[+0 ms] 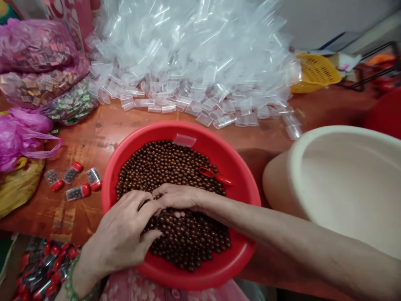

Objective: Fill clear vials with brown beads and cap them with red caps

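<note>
Brown glossy balls (191,246) fill much of a red basin (247,184), and both my hands are low over them. My left hand (125,230) has curled fingers meeting the right hand's fingers, its thumb held apart, a green bead bracelet (72,278) at the wrist. From the right reaches my right hand (178,197), palm down with bent fingers among the balls. Whatever lies between the hands is hidden. A clear plastic tube (184,140) rests on the balls near the far rim. A small red scoop (216,176) lies to the right.
Behind the basin rises a big heap of clear tubes (194,62). Several filled, red-capped tubes (78,192) lie left; more (46,267) are below the table edge. Pink bags (37,46) stand far left. A cream tub (282,179) and yellow basket (319,71) are right.
</note>
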Tool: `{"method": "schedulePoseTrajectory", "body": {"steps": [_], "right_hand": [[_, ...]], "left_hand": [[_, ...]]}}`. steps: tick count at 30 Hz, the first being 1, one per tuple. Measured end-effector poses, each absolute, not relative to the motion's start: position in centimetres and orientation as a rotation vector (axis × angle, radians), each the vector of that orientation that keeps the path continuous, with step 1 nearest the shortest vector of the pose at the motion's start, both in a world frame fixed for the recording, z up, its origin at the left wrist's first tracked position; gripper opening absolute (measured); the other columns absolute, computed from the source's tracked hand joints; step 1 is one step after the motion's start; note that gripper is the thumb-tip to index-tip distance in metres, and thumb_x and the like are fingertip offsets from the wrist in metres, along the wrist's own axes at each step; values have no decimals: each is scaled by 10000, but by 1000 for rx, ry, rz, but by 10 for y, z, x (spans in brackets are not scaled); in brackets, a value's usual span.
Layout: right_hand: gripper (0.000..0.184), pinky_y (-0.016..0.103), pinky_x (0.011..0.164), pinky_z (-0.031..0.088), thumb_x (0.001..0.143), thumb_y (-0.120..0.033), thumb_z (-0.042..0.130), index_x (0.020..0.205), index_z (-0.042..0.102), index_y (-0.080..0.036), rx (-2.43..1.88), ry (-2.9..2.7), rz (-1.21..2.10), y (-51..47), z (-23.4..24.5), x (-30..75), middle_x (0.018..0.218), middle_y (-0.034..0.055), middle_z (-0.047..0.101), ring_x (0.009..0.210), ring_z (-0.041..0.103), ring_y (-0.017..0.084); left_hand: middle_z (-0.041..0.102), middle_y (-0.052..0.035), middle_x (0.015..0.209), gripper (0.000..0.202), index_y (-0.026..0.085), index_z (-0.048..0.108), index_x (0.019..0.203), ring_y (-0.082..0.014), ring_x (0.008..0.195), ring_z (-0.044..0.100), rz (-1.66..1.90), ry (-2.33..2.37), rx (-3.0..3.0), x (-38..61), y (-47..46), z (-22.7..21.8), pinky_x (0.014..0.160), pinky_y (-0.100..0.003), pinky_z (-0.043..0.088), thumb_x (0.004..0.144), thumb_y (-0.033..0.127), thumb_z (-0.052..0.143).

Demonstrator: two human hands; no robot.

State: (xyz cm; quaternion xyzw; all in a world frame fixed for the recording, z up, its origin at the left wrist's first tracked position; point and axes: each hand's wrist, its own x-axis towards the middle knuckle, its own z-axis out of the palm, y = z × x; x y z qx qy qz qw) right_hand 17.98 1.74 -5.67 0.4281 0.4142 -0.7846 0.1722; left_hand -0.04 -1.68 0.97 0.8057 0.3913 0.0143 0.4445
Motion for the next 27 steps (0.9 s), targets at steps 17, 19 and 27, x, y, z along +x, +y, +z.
{"method": "schedulePoseTrajectory", "body": {"steps": [17, 19, 27], "right_hand": [[353, 192, 313, 284, 708, -536, 533, 727, 508, -184, 1446, 664, -2720, -10, -33, 198, 492, -52, 490, 324, 365, 62], [378, 219, 372, 360, 759, -561, 527, 749, 527, -183, 1424, 749, -2704, -10, -29, 202, 539, -29, 527, 382, 434, 87], [188, 429, 916, 447, 912, -266, 493, 956, 632, -147, 1586, 2294, -1037, 10, -20, 246, 1028, 139, 629, 1001, 577, 273]], "left_hand": [[666, -47, 1007, 162, 180, 588, 1030, -179, 948, 620, 282, 1027, 1751, 11, -19, -1, 859, -308, 504, 940, 303, 534], [671, -54, 981, 157, 168, 591, 1022, -177, 924, 626, 284, 1036, 1793, 11, -20, -2, 846, -305, 511, 961, 272, 490], [660, -69, 1038, 156, 150, 561, 1073, -143, 942, 629, 418, 1139, 1721, 9, -21, 4, 855, -256, 508, 929, 193, 521]]}}
